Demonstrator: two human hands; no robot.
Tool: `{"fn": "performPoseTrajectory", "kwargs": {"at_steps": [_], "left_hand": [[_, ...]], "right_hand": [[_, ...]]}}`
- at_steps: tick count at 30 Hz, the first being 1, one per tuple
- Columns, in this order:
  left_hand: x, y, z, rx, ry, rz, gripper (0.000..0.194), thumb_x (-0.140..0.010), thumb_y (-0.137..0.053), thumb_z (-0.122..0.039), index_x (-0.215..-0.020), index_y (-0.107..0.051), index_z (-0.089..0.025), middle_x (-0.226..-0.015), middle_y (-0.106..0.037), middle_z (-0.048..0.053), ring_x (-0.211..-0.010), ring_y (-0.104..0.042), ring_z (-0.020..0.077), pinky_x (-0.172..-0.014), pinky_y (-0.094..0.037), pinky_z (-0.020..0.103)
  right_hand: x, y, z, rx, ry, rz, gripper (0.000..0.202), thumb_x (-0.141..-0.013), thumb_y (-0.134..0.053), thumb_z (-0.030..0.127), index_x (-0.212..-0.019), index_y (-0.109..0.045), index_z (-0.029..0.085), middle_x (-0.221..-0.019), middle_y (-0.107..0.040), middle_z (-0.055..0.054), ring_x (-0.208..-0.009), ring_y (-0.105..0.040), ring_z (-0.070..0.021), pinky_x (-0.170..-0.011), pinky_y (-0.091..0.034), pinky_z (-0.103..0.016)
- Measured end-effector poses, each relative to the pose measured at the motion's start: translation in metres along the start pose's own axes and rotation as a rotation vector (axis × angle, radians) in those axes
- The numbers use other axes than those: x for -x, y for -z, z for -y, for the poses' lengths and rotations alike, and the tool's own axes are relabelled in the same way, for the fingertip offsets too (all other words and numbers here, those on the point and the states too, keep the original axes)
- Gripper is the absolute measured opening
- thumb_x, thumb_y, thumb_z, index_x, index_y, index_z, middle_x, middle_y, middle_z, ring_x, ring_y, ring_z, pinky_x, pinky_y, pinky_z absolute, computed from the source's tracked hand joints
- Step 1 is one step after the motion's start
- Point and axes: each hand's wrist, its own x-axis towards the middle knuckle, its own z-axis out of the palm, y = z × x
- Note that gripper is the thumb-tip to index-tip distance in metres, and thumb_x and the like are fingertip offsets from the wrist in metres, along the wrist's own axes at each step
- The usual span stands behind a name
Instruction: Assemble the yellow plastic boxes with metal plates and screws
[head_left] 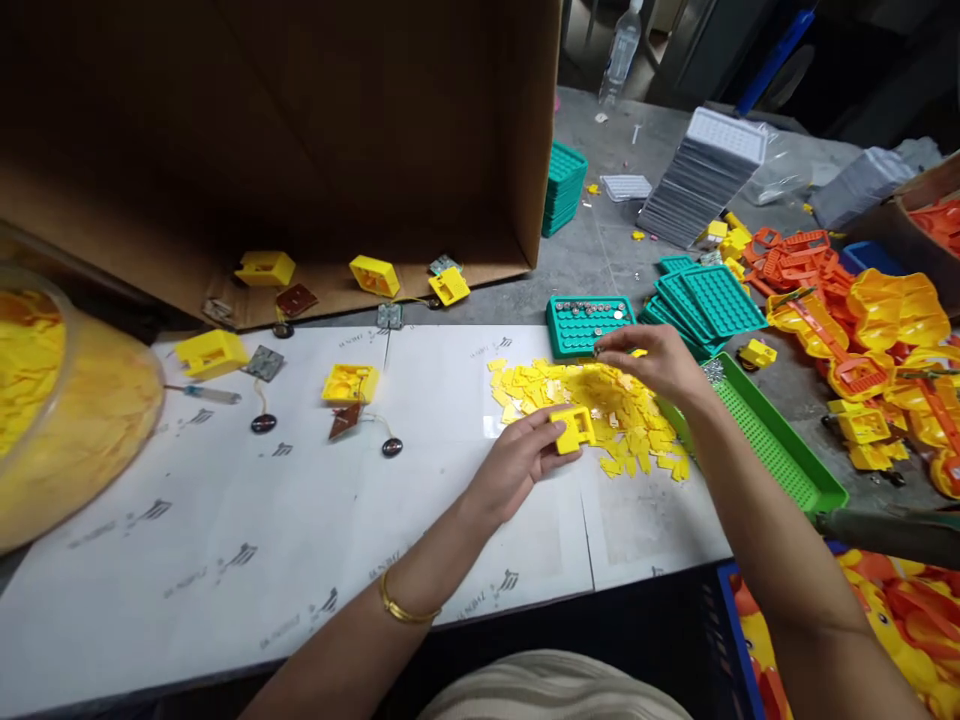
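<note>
Case (574, 431) sat gripped in left hand (521, 455), prolly for steadiness; right hand (660, 358) pinched something tiny (598, 350) by the teal tray (573, 338).

Cardboard box (360, 130), cut off at top. Tub (112, 410), cropped at left. Blue crate (737, 630), cropped at lower right. Small item (598, 350) in the right hand (656, 357) (a dark speck): too tiny to identify.

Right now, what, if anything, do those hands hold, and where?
Left hand: a small yellow plastic casing, by its left end. Right hand: I cannot tell.
</note>
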Motion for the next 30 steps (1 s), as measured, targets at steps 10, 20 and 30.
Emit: {"fn": "performPoseTrajectory", "kwargs": {"at_steps": [10,20,30], "left_hand": [[0.002,0.002,0.002,-0.086,-0.102,-0.031,0.033,-0.081,-0.065,-0.027,-0.111,-0.061,-0.013,-0.104,-0.064,0.008,-0.093,-0.065,0.016,-0.086,-0.052,0.03],[0.0,0.003,0.008,-0.103,-0.114,-0.015,0.029,-0.078,-0.067,-0.032,-0.1,-0.064,-0.013,-0.1,-0.064,0.007,-0.088,-0.063,0.0128,-0.079,-0.053,0.025],[0.0,0.004,0.008,-0.188,-0.131,-0.057,0.046,-0.072,-0.072,-0.034,-0.112,-0.062,-0.014,-0.096,-0.067,0.006,-0.081,-0.065,0.0137,-0.079,-0.054,0.029]], "right_hand": [[0.067,-0.043,0.036,0.182,0.156,-0.092,0.006,-0.083,-0.06,0.019,-0.082,-0.067,0.02,-0.081,-0.068,-0.001,-0.069,-0.061,-0.0121,-0.058,-0.042,-0.023],[0.071,-0.042,0.037,0.382,0.15,-0.009,0.016,-0.087,-0.057,0.023,-0.083,-0.072,0.023,-0.083,-0.067,-0.002,-0.069,-0.062,-0.0142,-0.057,-0.038,-0.025],[0.067,-0.033,0.032,0.089,-0.01,0.018,0.005,-0.077,-0.067,0.018,-0.074,-0.07,0.022,-0.077,-0.068,0.0,-0.07,-0.061,-0.0133,-0.063,-0.044,-0.026]]}}
